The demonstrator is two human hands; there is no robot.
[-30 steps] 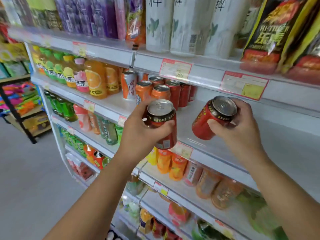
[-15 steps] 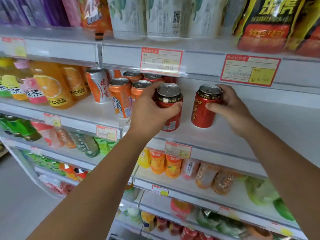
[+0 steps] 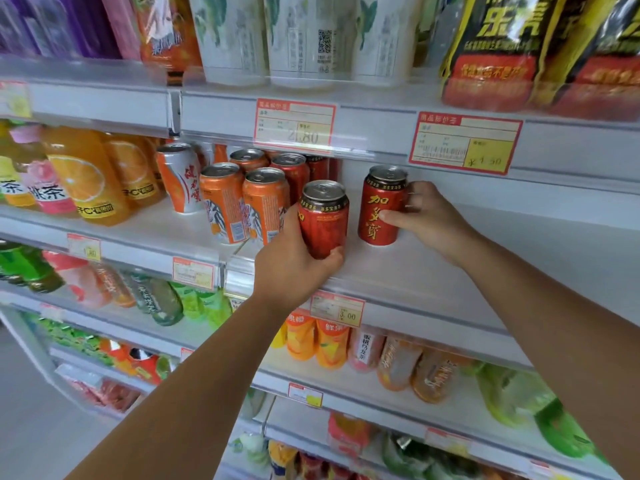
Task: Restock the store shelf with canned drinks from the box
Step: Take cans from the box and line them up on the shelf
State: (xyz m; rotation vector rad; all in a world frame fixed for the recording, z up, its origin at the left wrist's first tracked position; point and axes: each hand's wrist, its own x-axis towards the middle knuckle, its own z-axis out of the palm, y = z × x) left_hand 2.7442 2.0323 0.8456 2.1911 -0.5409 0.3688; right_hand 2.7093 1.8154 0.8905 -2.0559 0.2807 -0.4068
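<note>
1. The left hand (image 3: 294, 268) is wrapped around 1 red can (image 3: 323, 220), upright at the near edge of the white shelf (image 3: 433, 271), just right of the orange cans (image 3: 242, 202).
2. The right hand (image 3: 429, 220) grips a 2nd red can (image 3: 381, 206), standing farther back to the right.

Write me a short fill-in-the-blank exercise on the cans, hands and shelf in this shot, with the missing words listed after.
1. Each hand grips one ____ can with gold lettering.
2. The can in the right hand stands upright on the white ____.
3. Directly left of the can in the left hand stand cans coloured ____.
4. The left-hand can sits nearer the shelf's ____ edge than the right-hand can.

Missing words: red; shelf; orange; front
</note>
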